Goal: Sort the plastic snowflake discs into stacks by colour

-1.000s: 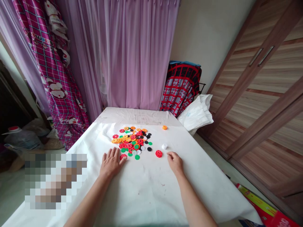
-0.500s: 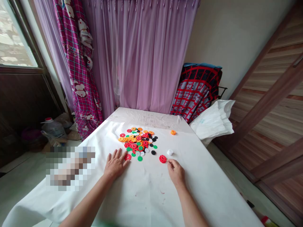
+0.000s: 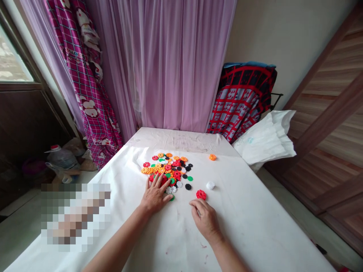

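Note:
On the white-covered table [image 3: 241, 215] lies a pile of flower-shaped plastic discs [image 3: 161, 170] in red, orange, green, black and white. My left hand [image 3: 154, 196] lies flat with fingers spread over the pile's near edge, its thumb by a green disc [image 3: 172, 197]. My right hand [image 3: 206, 218] is curled just in front of a red cluster of discs [image 3: 201, 194], thumb and forefinger together; nothing shows between the fingertips. A white cluster [image 3: 210, 185] sits just beyond the red one, and an orange cluster [image 3: 212, 157] stands farther back.
A pixelated patch [image 3: 76, 217] hides something at the table's left side. Purple curtains [image 3: 176, 68] hang behind the table. A white sack [image 3: 266, 138] and a red checked cloth [image 3: 241, 100] are at the back right. A plastic jug [image 3: 61, 156] stands on the floor at left.
My left hand has slid right and forward onto the discs. My right hand has drawn slightly left and back from beside the red cluster. The camera view has shifted a little.

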Available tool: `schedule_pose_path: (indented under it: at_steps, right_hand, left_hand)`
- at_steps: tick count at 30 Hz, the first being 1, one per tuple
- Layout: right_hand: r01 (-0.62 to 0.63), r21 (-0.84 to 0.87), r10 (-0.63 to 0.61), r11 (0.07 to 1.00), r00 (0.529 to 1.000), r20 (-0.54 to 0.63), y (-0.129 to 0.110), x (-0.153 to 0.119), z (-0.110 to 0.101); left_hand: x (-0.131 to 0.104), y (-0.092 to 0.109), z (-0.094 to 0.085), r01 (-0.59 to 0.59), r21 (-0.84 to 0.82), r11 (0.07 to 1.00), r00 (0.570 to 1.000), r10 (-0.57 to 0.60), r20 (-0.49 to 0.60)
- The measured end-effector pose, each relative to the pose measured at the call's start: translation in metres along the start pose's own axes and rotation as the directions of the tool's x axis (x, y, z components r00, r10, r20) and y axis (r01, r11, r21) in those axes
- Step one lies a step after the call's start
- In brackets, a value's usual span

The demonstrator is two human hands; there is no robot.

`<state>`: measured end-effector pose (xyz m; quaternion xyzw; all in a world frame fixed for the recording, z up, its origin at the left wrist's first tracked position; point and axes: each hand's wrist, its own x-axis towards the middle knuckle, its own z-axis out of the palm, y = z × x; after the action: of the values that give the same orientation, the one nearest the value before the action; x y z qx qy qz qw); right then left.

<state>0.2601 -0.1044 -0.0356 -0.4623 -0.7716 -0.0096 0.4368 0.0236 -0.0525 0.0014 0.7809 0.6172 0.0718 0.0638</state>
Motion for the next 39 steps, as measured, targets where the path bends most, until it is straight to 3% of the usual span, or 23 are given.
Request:
schedule_pose_path:
  at_steps: [2, 5, 8, 12, 20, 30, 33, 36, 39]
  right_hand:
    - [0.032, -0.022, -0.032, 0.999, 0.999, 0.023, -0.003, 0.004, 0.001]
    - [0.075, -0.068, -0.072, 0.995, 0.996, 0.044, -0.007, 0.011, 0.004]
    - [0.078, -0.107, -0.071, 0.991, 0.995, 0.068, -0.012, 0.021, 0.011]
    - [0.063, -0.163, -0.051, 0.985, 0.996, 0.075, -0.013, 0.036, 0.025]
    - [-0.036, -0.268, 0.074, 0.963, 0.989, 0.13, -0.007, 0.069, 0.049]
    - [-0.097, -0.327, 0.168, 0.94, 0.966, 0.198, -0.004, 0.073, 0.059]
    - [-0.144, -0.262, 0.184, 0.954, 0.973, 0.136, 0.007, 0.075, 0.047]
    - [-0.247, -0.201, 0.249, 0.948, 0.968, -0.016, 0.035, 0.075, 0.017]
    - [-0.447, -0.196, 0.422, 0.873, 0.893, -0.156, 0.069, 0.07, -0.019]
  left_hand:
    - [0.007, 0.0, 0.003, -0.004, -0.003, 1.0, 1.0, 0.004, -0.002]
    - [0.021, -0.003, 0.008, 0.112, -0.017, 0.994, 0.992, -0.112, -0.062]
    - [0.034, -0.008, 0.012, 0.215, -0.042, 0.976, 0.964, -0.219, -0.153]
    - [0.04, -0.02, 0.016, 0.256, -0.144, 0.956, 0.922, -0.286, -0.261]
    - [0.041, -0.047, 0.025, 0.12, -0.492, 0.863, 0.827, -0.361, -0.432]
    - [0.045, -0.047, 0.023, 0.087, -0.557, 0.826, 0.823, -0.375, -0.426]
    - [0.045, -0.048, 0.021, 0.08, -0.55, 0.831, 0.826, -0.364, -0.43]
    - [0.045, -0.048, 0.021, 0.089, -0.543, 0.835, 0.829, -0.365, -0.424]
    - [0.044, -0.049, 0.023, 0.105, -0.531, 0.841, 0.831, -0.368, -0.417]
